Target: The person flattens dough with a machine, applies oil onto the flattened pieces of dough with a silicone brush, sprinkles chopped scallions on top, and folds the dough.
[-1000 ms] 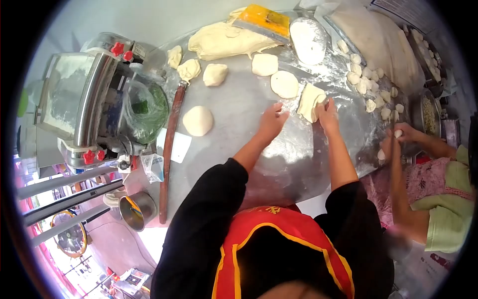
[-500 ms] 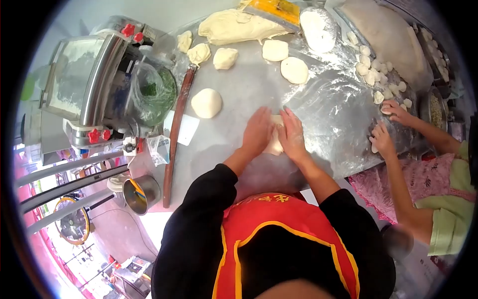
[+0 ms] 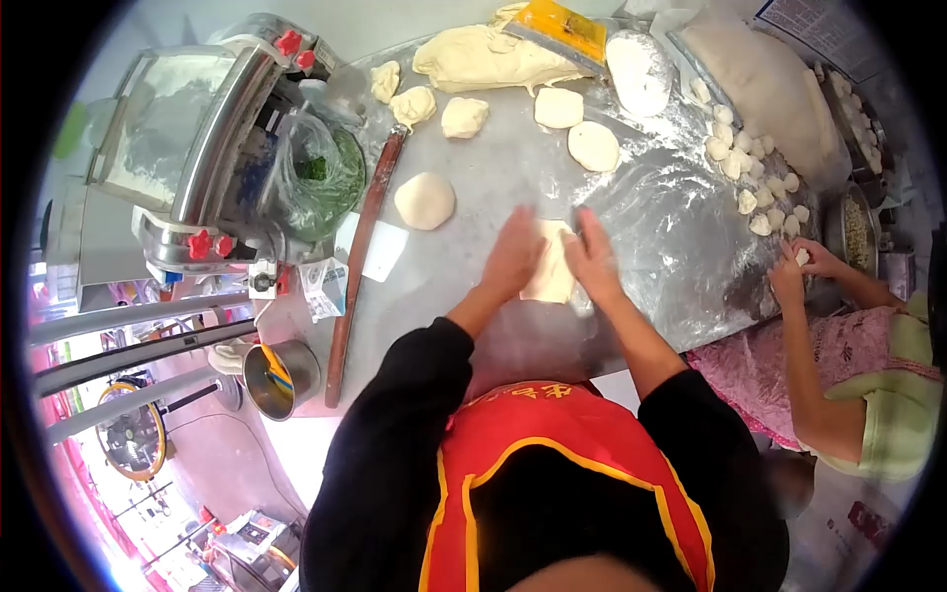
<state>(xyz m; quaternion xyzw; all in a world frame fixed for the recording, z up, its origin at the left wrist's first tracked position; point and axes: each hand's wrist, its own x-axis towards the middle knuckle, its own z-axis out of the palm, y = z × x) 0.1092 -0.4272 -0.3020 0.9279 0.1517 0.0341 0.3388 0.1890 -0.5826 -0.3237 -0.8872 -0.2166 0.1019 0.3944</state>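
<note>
A flattened piece of dough (image 3: 550, 264) lies on the metal table between my two hands. My left hand (image 3: 513, 255) is at its left edge, slightly blurred, with fingers stretched out. At the right edge is my right hand (image 3: 592, 259), its fingers extended and also blurred. Farther back sit two floured dough rounds, one squarish (image 3: 559, 108) and one rounder (image 3: 593, 147). A smooth dough ball (image 3: 425, 201) rests to the left of my hands.
A long wooden rolling pin (image 3: 365, 266) lies at left beside a bag of greens (image 3: 321, 183) and a machine (image 3: 187, 138). A large dough mass (image 3: 493, 57) and an orange-handled scraper (image 3: 562, 28) are at the back. A co-worker's hands (image 3: 797, 271) handle small dough at right.
The dough piece came from the right to in front of me, and both hands moved with it. Over the last half second my hands parted slightly, showing more dough. The co-worker's hands came together.
</note>
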